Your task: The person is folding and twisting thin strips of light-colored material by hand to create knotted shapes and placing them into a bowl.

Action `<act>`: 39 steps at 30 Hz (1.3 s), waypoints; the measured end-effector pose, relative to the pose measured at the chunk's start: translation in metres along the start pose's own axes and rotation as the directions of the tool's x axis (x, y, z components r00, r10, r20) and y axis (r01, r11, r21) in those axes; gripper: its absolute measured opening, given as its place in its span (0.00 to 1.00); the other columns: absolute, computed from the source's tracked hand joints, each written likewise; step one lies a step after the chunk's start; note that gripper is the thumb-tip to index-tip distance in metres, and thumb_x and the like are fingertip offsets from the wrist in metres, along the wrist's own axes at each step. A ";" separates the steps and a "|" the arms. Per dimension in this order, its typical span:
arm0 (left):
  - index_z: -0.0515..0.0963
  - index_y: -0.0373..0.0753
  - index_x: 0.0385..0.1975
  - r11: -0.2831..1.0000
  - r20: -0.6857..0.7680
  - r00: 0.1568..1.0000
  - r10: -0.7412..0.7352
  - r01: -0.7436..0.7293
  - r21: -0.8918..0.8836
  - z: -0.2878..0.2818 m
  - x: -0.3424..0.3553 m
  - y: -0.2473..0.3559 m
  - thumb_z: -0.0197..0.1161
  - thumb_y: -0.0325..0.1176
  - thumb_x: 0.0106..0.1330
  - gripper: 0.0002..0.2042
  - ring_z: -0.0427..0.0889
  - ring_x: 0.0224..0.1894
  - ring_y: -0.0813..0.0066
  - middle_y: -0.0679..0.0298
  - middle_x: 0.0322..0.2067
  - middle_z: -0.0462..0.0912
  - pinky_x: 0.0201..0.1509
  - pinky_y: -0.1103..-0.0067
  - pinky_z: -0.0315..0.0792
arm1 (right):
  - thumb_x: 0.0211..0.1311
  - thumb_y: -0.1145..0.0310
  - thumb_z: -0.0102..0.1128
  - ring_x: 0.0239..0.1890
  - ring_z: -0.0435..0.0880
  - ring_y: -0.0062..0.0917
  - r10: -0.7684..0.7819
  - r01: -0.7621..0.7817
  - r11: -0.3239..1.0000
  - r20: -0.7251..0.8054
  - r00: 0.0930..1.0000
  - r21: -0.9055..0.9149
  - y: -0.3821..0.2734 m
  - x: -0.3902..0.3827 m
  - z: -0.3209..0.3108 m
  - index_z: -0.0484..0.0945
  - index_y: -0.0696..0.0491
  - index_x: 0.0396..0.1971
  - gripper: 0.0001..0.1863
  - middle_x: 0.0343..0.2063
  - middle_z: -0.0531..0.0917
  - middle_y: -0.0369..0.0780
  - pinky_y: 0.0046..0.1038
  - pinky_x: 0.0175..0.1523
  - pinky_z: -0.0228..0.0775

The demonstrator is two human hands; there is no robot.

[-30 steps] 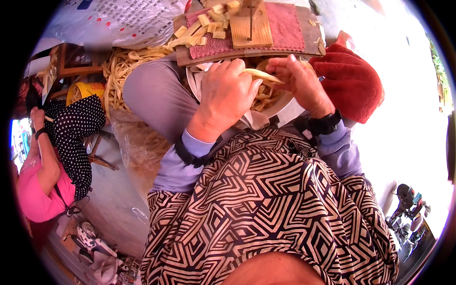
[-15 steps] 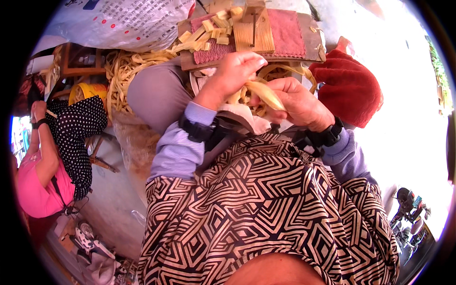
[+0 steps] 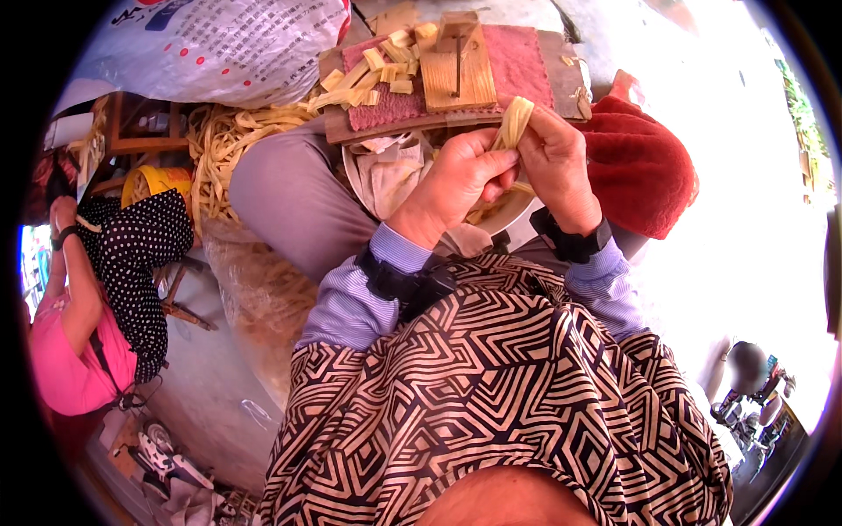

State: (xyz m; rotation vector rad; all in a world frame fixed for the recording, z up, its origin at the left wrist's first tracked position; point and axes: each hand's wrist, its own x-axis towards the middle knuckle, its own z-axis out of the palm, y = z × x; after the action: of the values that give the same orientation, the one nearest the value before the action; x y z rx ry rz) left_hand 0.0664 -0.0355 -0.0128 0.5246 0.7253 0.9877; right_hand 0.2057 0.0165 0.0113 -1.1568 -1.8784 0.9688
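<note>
I see the left hand (image 3: 458, 180) and right hand (image 3: 559, 167) pinching a folded pale-yellow strip (image 3: 514, 121) by the wooden board (image 3: 568, 92)'s near edge, probably shaping it; next calls for steady pressure.

A printed white sack (image 3: 228, 53) lay past the left edge of the worktop (image 3: 570, 83); a red cloth (image 3: 636, 167) hung beside its right corner; a pink-clad person (image 3: 83, 359) was farther left.

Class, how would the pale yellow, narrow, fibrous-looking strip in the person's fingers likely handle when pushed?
The pale yellow, narrow strip probably bends: similar long yellow strips lie in loose curves. It seems light, since fingertips support it.
</note>
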 end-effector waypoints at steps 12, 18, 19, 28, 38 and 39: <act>0.77 0.39 0.43 0.007 0.223 0.639 0.736 -0.337 0.942 -0.008 0.000 -0.003 0.58 0.23 0.56 0.14 0.78 0.33 0.58 0.60 0.32 0.76 0.35 0.70 0.73 | 0.67 0.60 0.54 0.39 0.80 0.21 0.435 -0.804 0.271 0.678 0.593 0.529 0.040 -0.017 0.003 0.79 0.56 0.40 0.14 0.41 0.82 0.36 0.25 0.46 0.70; 0.75 0.33 0.46 0.271 0.129 0.725 0.677 -0.408 0.872 0.007 -0.011 0.005 0.61 0.25 0.58 0.15 0.77 0.42 0.58 0.54 0.38 0.76 0.46 0.72 0.72 | 0.65 0.69 0.51 0.48 0.77 0.22 0.163 -0.713 0.064 0.697 0.698 0.699 0.035 -0.017 0.008 0.78 0.56 0.43 0.11 0.45 0.79 0.36 0.26 0.53 0.68; 0.74 0.33 0.45 0.252 0.126 0.737 0.664 -0.380 0.890 0.010 -0.010 0.011 0.61 0.26 0.58 0.14 0.77 0.41 0.57 0.54 0.37 0.76 0.45 0.71 0.72 | 0.64 0.70 0.52 0.48 0.77 0.22 0.155 -0.691 0.096 0.675 0.721 0.716 0.034 -0.016 0.008 0.80 0.55 0.41 0.10 0.45 0.79 0.36 0.25 0.53 0.68; 0.71 0.34 0.33 0.139 -0.006 0.662 0.750 -0.148 0.979 0.019 0.023 0.001 0.56 0.31 0.62 0.07 0.78 0.29 0.53 0.54 0.29 0.75 0.33 0.64 0.73 | 0.50 0.80 0.61 0.45 0.76 0.28 -0.008 0.014 0.997 -0.085 0.996 0.076 0.022 -0.015 0.009 0.82 0.58 0.32 0.08 0.42 0.76 0.40 0.24 0.49 0.68; 0.76 0.39 0.34 0.979 -0.274 0.962 -0.018 0.073 0.193 -0.011 -0.042 -0.004 0.54 0.36 0.69 0.08 0.65 0.20 0.90 0.73 0.21 0.70 0.20 0.88 0.59 | 0.55 0.81 0.61 0.43 0.76 0.15 0.152 -0.146 0.885 0.023 0.988 0.442 0.025 -0.019 -0.005 0.81 0.61 0.34 0.06 0.54 0.69 0.36 0.17 0.45 0.70; 0.76 0.38 0.34 0.890 -0.253 0.945 0.208 -0.076 0.449 -0.023 -0.044 -0.008 0.54 0.35 0.70 0.08 0.66 0.21 0.89 0.73 0.22 0.71 0.21 0.87 0.60 | 0.55 0.81 0.61 0.44 0.76 0.15 0.235 -0.279 0.746 0.153 0.960 0.604 0.025 -0.017 -0.005 0.80 0.60 0.38 0.09 0.57 0.68 0.35 0.18 0.47 0.71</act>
State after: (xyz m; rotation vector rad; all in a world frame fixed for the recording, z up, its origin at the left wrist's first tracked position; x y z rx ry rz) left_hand 0.0378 -0.0759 -0.0196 0.8408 1.2069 1.0580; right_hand 0.2252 0.0099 -0.0113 -0.9811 -1.2783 1.6501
